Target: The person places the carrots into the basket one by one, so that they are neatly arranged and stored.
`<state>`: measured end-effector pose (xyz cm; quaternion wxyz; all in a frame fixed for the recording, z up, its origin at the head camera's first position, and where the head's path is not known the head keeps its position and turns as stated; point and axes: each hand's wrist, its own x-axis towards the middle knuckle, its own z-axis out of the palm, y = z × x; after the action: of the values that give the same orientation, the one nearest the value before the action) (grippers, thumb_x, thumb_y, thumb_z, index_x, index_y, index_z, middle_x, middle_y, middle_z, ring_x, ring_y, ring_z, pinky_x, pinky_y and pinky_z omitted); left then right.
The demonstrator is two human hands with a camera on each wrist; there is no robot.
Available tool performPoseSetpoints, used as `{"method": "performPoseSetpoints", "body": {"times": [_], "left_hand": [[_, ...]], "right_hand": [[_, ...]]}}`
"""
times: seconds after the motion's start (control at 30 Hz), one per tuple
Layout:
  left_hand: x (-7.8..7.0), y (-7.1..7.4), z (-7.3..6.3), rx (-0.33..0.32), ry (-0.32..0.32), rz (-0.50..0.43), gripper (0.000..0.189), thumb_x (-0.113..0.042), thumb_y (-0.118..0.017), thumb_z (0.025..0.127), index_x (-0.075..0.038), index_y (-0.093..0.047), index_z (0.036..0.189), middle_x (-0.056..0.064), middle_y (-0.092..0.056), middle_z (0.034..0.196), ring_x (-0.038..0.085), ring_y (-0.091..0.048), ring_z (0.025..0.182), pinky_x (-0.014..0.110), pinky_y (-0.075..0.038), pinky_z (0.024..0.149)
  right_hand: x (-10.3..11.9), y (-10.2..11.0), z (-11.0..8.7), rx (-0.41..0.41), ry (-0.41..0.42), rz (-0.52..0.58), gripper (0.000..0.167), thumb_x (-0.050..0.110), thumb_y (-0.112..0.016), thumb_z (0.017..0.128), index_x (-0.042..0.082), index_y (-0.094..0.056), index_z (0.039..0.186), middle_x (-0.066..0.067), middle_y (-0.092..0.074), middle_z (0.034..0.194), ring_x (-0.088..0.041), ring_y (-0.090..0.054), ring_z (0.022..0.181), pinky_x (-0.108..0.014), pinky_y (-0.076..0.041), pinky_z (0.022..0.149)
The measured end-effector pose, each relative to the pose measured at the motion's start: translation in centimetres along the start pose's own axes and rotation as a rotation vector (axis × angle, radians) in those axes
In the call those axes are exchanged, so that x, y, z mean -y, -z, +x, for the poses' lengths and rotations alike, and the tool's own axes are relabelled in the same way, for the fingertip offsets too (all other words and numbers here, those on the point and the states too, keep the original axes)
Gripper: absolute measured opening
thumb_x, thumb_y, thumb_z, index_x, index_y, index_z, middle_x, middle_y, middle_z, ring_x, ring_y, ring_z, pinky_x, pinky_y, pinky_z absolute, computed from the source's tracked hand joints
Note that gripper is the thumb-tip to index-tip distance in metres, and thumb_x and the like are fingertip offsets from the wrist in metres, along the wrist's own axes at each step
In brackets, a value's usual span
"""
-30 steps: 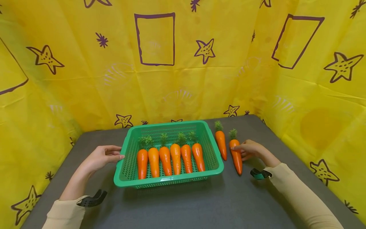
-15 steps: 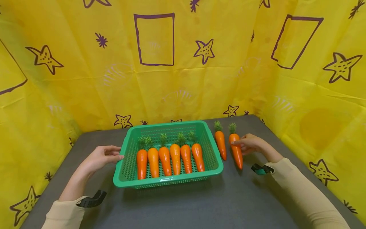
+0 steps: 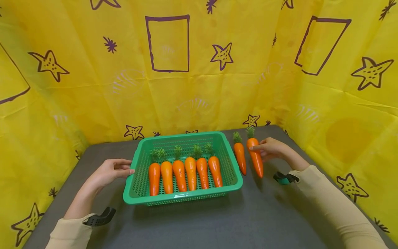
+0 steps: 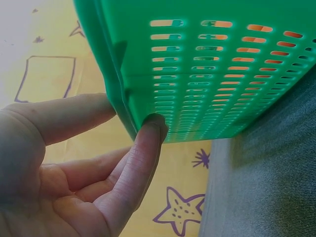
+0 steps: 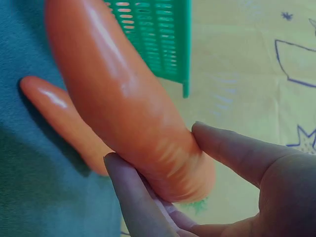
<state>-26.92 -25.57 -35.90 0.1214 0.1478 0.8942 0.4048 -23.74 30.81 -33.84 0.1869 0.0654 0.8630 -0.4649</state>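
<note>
A green plastic basket (image 3: pixel 183 199) stands on the dark table, with several glossy orange carrots (image 3: pixel 191 173) laid side by side inside, green tops toward the back. At its left rim, my left hand (image 3: pixel 107 172) pinches the edge; the left wrist view has one fingertip pressed under the rim against the slotted wall (image 4: pixel 168 79). To the right of the basket my right hand (image 3: pixel 270 149) holds a carrot (image 3: pixel 255 159) near its leafy end, between thumb and fingers. This carrot hangs slightly over the table, tip toward the front. Another carrot (image 3: pixel 239 157) lies between it and the basket.
Yellow cloth walls (image 3: pixel 199 100) with purple drawings enclose the table (image 3: pixel 199 224) at the back and sides. The basket's right rim (image 3: pixel 234 162) rises close beside the loose carrot. Dark straps (image 3: pixel 101 218) sit at both wrists.
My right hand has carried its carrot up from the table and a little toward the back. The left hand, the basket and the other carrots have stayed in place.
</note>
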Motion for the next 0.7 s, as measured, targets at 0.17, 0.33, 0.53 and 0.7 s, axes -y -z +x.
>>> {"method": "performPoseSetpoints", "body": {"times": [0.17, 0.33, 0.53, 0.7], "left_hand": [[0.0, 0.0, 0.0, 0.003, 0.003, -0.004, 0.067, -0.033, -0.069, 0.086, 0.01, -0.047, 0.132, 0.018, -0.066, 0.109, 0.018, -0.066, 0.087, 0.048, -0.051, 0.087], [-0.1, 0.0, 0.1, 0.009, 0.004, -0.002, 0.067, -0.034, -0.069, 0.086, 0.011, -0.046, 0.132, 0.02, -0.065, 0.111, 0.019, -0.066, 0.088, 0.048, -0.051, 0.087], [-0.1, 0.0, 0.1, 0.011, 0.009, 0.011, 0.068, -0.035, -0.069, 0.086, 0.01, -0.046, 0.132, 0.02, -0.065, 0.112, 0.021, -0.065, 0.092, 0.046, -0.052, 0.086], [-0.2, 0.1, 0.0, 0.013, 0.015, 0.011, 0.069, -0.036, -0.069, 0.086, 0.01, -0.045, 0.133, 0.019, -0.065, 0.112, 0.021, -0.065, 0.092, 0.047, -0.051, 0.087]], "right_hand": [[1.1, 0.2, -0.1, 0.0, 0.012, -0.01, 0.071, 0.033, -0.061, 0.092, -0.016, -0.035, 0.137, -0.015, -0.066, 0.104, -0.016, -0.067, 0.084, -0.043, -0.055, 0.084], [2.2, 0.1, 0.0, 0.011, 0.019, -0.01, 0.071, 0.034, -0.062, 0.092, -0.015, -0.036, 0.137, -0.018, -0.065, 0.109, -0.018, -0.068, 0.088, -0.045, -0.054, 0.087], [3.8, -0.2, 0.3, 0.022, 0.03, -0.001, 0.065, 0.036, -0.062, 0.091, -0.012, -0.043, 0.133, -0.013, -0.068, 0.104, -0.018, -0.069, 0.086, -0.046, -0.053, 0.088], [4.9, -0.7, 0.7, 0.043, 0.033, 0.02, 0.062, 0.036, -0.062, 0.091, -0.009, -0.046, 0.131, -0.01, -0.069, 0.101, -0.018, -0.069, 0.085, -0.043, -0.055, 0.084]]}}
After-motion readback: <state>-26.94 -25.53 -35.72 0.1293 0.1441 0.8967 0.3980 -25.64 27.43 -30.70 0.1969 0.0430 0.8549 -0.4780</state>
